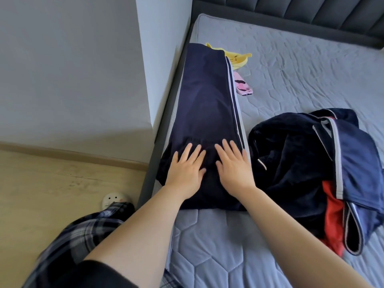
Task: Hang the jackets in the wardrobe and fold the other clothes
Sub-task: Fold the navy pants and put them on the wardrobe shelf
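Head view: left hand [185, 169], right hand [232, 164] flat on navy trousers [205, 104], fingers [227, 146] straight, released.

Both forearms are bare from elbow to wrist, and neither the left hand [185, 170] nor the right hand [233, 167] wears a ring, a watch or a bracelet. The fingernails are short and unpainted. A black short sleeve [91, 274] covers the left upper arm, its hem ending just above the elbow at the bottom edge of the view. Below the left arm shows a plaid trouser leg [83, 229] in dark navy crossed with pale grey and white bands, the cloth loose and softly creased. At its far end a white slipper toe [115, 199] with a small printed pattern peeks out.
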The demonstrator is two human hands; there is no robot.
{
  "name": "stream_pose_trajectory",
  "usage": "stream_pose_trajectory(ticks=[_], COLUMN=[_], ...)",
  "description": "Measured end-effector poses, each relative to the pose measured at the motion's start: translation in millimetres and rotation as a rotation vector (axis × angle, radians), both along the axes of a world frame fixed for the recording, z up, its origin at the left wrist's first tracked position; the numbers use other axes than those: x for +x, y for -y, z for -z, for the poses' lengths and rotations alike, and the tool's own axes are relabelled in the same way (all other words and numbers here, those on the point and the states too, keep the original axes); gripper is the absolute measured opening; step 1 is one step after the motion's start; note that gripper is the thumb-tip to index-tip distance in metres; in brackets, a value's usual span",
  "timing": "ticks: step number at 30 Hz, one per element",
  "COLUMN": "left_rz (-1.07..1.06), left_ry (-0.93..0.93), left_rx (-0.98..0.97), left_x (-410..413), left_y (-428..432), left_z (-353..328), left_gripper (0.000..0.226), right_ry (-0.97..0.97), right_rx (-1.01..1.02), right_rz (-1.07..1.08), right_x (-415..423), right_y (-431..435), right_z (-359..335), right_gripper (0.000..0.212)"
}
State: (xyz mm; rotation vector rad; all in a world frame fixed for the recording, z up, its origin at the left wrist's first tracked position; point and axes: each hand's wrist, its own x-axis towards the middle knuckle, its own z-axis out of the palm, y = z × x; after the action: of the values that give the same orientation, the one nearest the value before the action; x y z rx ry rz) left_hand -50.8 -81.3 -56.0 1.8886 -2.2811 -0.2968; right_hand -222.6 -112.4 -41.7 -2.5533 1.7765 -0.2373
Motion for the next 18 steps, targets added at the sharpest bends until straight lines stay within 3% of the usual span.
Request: stream_pose_trajectory(ticks=[3,14,18], left_rz=[0.03,0.058,0.074], left_ry=[0.147,0.071,0.085], left_rx=[0.105,0.138,0.088], left_x=[10,14,13], left_y=[-4,1,-2], left_z=[26,16,-7], left_gripper=[0.059,0.058,0.065], right_ry=[-0.153,-0.117,0.03], right_rx=[0.155,0.191,0.103], right_rz=[0.037,0.022,-0.059], right_x=[-12,-13,-22], right_y=[4,11,-18], right_z=[33,32,11], right_gripper=[0.061,0.065,0.073])
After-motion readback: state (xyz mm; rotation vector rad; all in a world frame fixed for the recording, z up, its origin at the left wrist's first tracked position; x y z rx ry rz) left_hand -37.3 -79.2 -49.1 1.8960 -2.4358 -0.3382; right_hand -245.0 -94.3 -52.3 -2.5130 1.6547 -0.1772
